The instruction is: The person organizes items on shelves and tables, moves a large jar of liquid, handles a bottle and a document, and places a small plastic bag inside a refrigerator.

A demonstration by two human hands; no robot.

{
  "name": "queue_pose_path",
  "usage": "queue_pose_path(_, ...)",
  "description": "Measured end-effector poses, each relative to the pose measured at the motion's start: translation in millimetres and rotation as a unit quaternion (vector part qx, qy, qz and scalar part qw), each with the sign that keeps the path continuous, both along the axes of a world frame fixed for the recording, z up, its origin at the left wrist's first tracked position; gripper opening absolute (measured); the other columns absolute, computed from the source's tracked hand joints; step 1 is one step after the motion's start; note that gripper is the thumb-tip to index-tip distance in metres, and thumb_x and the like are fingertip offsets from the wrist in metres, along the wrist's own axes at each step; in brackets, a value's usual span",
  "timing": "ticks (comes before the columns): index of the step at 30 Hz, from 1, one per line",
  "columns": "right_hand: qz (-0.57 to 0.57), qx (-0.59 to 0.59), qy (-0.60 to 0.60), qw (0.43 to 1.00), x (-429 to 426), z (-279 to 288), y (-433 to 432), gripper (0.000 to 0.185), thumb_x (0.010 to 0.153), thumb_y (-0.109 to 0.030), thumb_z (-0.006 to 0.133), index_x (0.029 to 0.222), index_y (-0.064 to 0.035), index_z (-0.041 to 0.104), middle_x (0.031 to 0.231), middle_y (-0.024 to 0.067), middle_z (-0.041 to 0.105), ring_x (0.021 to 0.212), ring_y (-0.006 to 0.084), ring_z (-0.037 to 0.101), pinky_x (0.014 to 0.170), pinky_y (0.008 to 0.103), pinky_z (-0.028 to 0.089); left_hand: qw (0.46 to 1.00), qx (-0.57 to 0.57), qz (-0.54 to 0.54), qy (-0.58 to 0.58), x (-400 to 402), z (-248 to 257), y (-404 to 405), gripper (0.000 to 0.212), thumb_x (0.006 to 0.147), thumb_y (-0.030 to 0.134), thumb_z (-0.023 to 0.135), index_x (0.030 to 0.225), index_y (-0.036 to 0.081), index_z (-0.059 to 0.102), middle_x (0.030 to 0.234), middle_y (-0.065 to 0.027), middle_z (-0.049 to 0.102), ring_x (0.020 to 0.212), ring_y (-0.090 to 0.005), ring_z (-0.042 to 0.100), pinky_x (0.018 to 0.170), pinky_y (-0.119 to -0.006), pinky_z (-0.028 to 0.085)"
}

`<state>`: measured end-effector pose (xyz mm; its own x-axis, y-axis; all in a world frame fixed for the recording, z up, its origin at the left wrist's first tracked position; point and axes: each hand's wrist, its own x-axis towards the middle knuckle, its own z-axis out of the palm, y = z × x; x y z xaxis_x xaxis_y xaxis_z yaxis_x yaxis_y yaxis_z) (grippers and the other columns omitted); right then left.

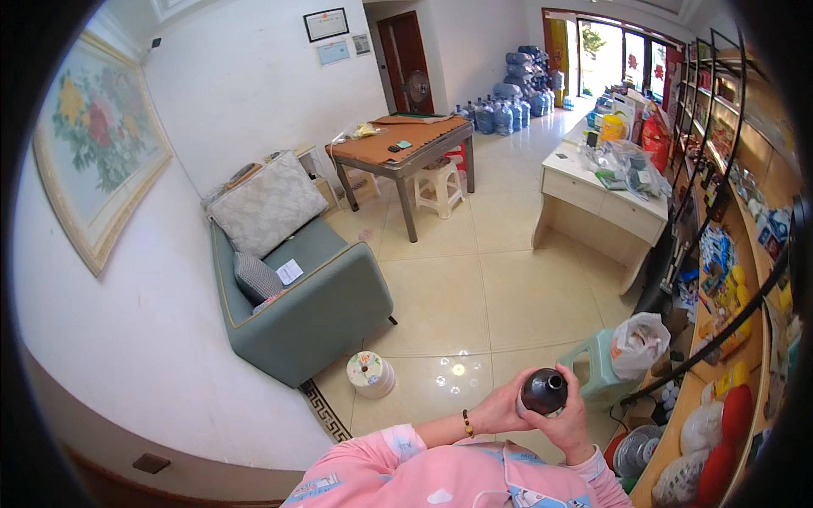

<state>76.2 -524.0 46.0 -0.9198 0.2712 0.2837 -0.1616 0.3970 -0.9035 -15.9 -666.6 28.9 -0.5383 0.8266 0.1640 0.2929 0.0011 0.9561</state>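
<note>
A dark bottle [543, 392] is held in front of my chest, its narrow neck facing up towards the camera. My left hand [506, 401], with a beaded bracelet [468, 423] at the wrist, wraps the bottle's left side. On the other side, the fingers and thumb of my right hand [568, 419] close around it. Most of the bottle's lower body is hidden by my hands. Just beyond my right hand stands a pale green plastic stool [592, 363], carrying a white plastic bag [641, 346] with things inside.
On my right, shelves [756, 317] hold many goods, with a dark curved bar [711, 346] before them. A floral-topped round bin [369, 374] stands left, near a green sofa [317, 311]. Farther off are a desk [600, 190], a brown-topped table [406, 143] and large water bottles [502, 117].
</note>
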Motion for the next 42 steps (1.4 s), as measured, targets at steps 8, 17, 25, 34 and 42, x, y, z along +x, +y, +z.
queue_pose_path(8,0.087,0.029,-0.034,0.995,-136.2,8.2,32.5,0.087,0.059,-0.024,0.083,0.128,-0.0005,0.036,0.117,0.0161,0.051,0.109,0.0268,0.052,0.093,0.0350,0.041,0.997,0.007,0.079,0.002,-114.5,-13.9,21.7,0.090,0.064,0.024,0.080,0.133,0.006,0.025,0.123,-0.0140,0.047,0.113,-0.0259,0.050,0.095,-0.036,0.039)
queue_pose_path(17,0.189,0.056,-0.004,0.980,-317.3,8.2,93.1,0.082,0.061,-0.022,0.082,0.127,-0.0011,0.038,0.118,0.0152,0.051,0.109,0.0254,0.052,0.092,0.0347,0.042,0.982,-0.037,0.187,0.003,-263.5,-6.1,71.5,0.090,0.063,0.026,0.081,0.131,0.006,0.027,0.123,-0.0142,0.047,0.112,-0.0266,0.051,0.093,-0.035,0.041)
queue_pose_path(25,0.271,0.038,-0.032,0.961,-477.6,2.5,95.9,0.081,0.060,-0.020,0.081,0.126,-0.0023,0.039,0.117,0.0145,0.052,0.109,0.0258,0.053,0.092,0.0344,0.042,0.963,-0.011,0.268,-0.008,-393.5,-19.8,72.2,0.092,0.063,0.022,0.081,0.133,0.008,0.022,0.123,-0.0141,0.047,0.111,-0.0251,0.051,0.092,-0.035,0.043)
queue_pose_path(34,0.331,0.079,-0.008,0.940,-670.4,-12.7,17.4,0.083,0.059,-0.028,0.083,0.126,-0.0034,0.041,0.116,0.0140,0.053,0.108,0.0254,0.054,0.091,0.0344,0.042,0.946,0.003,0.319,0.049,-568.7,-50.2,-9.4,0.088,0.066,0.023,0.078,0.132,0.005,0.022,0.122,-0.0164,0.046,0.111,-0.0277,0.052,0.091,-0.036,0.044)
queue_pose_path(42,0.369,0.080,0.011,0.926,-836.2,-2.6,-69.9,0.083,0.058,-0.028,0.083,0.126,-0.0044,0.041,0.115,0.0134,0.054,0.107,0.0253,0.054,0.092,0.0341,0.042,0.931,0.005,0.360,0.057,-721.8,-41.5,-96.4,0.085,0.067,0.025,0.077,0.131,0.005,0.024,0.121,-0.0171,0.047,0.109,-0.0292,0.054,0.089,-0.037,0.045)
